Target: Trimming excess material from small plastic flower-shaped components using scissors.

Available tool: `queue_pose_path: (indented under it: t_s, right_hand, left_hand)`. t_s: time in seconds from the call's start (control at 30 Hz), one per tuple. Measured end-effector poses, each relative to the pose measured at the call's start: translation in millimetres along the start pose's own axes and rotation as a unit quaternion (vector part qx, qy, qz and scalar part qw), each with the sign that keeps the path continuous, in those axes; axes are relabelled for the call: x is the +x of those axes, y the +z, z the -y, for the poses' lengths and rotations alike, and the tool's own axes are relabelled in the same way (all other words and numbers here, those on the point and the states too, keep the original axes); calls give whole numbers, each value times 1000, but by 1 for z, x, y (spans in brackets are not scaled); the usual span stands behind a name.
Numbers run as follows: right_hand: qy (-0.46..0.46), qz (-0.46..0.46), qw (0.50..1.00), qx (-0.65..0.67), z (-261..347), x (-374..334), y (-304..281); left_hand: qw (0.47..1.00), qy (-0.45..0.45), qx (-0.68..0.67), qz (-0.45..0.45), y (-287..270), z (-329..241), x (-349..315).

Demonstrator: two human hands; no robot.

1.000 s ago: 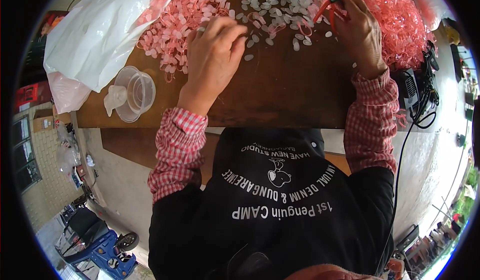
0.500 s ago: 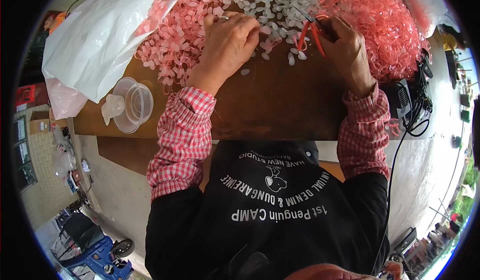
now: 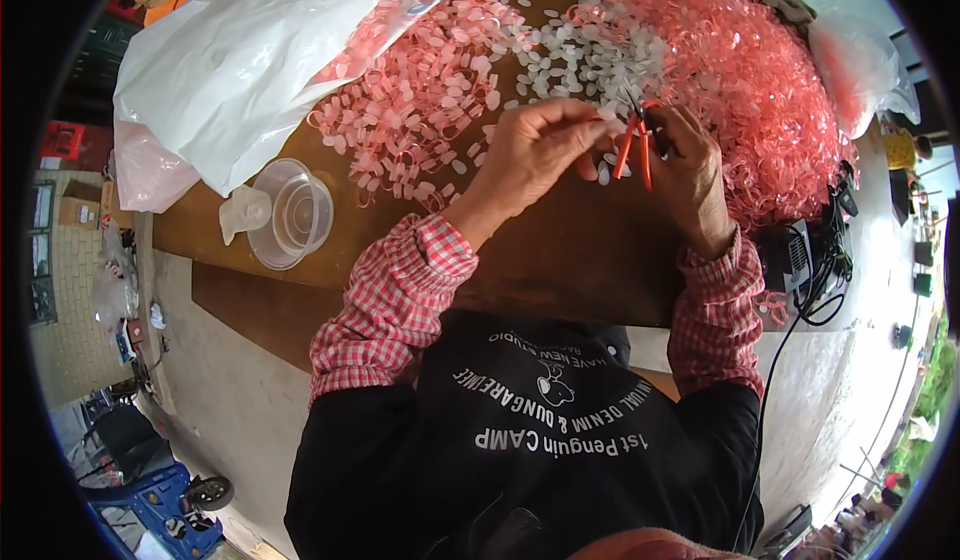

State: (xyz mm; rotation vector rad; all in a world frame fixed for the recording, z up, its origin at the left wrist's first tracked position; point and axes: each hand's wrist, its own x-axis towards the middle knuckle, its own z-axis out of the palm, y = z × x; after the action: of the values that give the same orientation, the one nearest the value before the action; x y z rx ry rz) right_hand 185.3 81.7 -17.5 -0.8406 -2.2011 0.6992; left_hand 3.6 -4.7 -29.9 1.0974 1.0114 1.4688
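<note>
My right hand (image 3: 690, 165) is wrapped round red-handled nippers (image 3: 634, 148), with the dark jaws pointing away from me. My left hand (image 3: 545, 150) is closed in a pinch right beside those jaws. Between its fingertips shows a small pale plastic piece (image 3: 607, 116), partly hidden by the fingers. Just beyond both hands lies a scatter of whitish oval tabs (image 3: 570, 65). To the right rises a big heap of pink translucent plastic pieces (image 3: 745, 55). A looser spread of pink loop-shaped pieces with oval tabs (image 3: 425, 105) lies to the left.
A large white plastic bag (image 3: 220, 80) covers the table's left side. Near it stands a clear round tub (image 3: 303, 215). Black cables (image 3: 825, 260) and a dark box lie at the right edge of the brown table (image 3: 540, 250). A clear bag (image 3: 855, 70) sits far right.
My left hand has moved right, from the loose pink pieces to the nippers' jaws. My right hand still holds the nippers, now with the jaws pointing more straight ahead. The whole view has shifted slightly.
</note>
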Motion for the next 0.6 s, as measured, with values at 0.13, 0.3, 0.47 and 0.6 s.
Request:
queue_pose_path:
  t_s: [0.13, 0.3, 0.47, 0.6]
  right_hand:
    - [-36, -21, 999, -32, 4, 1, 4]
    - [-118, -22, 986, -115, -2, 1, 7]
    - [-139, -7, 981, -134, 4, 1, 10]
    - [-156, -13, 976, -152, 3, 0, 16]
  left_hand:
    - [988, -37, -133, -65, 2, -2, 2]
    - [969, -108, -202, -87, -1, 1, 1]
    - [957, -140, -222, -121, -2, 4, 0]
    - [947, -153, -245, -143, 7, 7, -3]
